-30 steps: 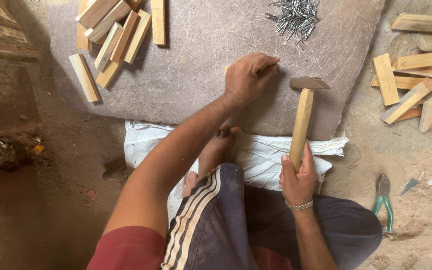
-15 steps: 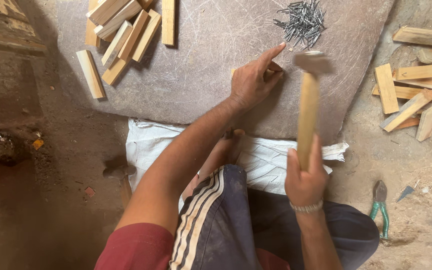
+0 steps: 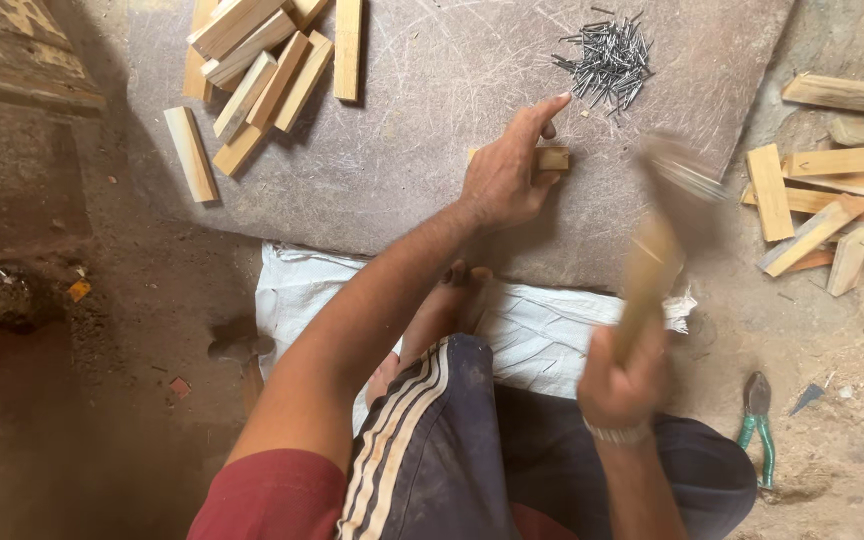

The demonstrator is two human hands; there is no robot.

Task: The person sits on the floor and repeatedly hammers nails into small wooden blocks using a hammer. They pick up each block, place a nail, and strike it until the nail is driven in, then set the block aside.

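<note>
The left hand [image 3: 505, 178] rests on a small wooden block [image 3: 550, 158] that lies flat on a grey, scratched slab [image 3: 432, 150] on the ground, a little right of the slab's middle; the forefinger stretches out toward the far right while the other fingers curl over and press the near end of the block, so the hand is partly closed on it. The right hand [image 3: 624, 375] is closed in a fist around the lower end of a wooden hammer handle, and the hammer [image 3: 657, 240] stands raised and blurred, its metal head up near the right edge of the slab, just right of the block and apart from it. A loose heap of dark nails [image 3: 607, 60] lies on the far part of the slab, beyond the left hand's fingertip and not touching it. On the far left of the slab is a pile of wooden pieces [image 3: 262, 70], some stacked across each other, one lying alone at the slab's left edge. More wooden pieces [image 3: 832, 200] are scattered on the dirt floor to the right. A white sack [image 3: 542, 335] is spread along the slab's near edge, under the person's bare foot [image 3: 442, 310]. Green-handled pliers [image 3: 757, 420] lie on the floor at the near right, well apart from both hands.
</note>
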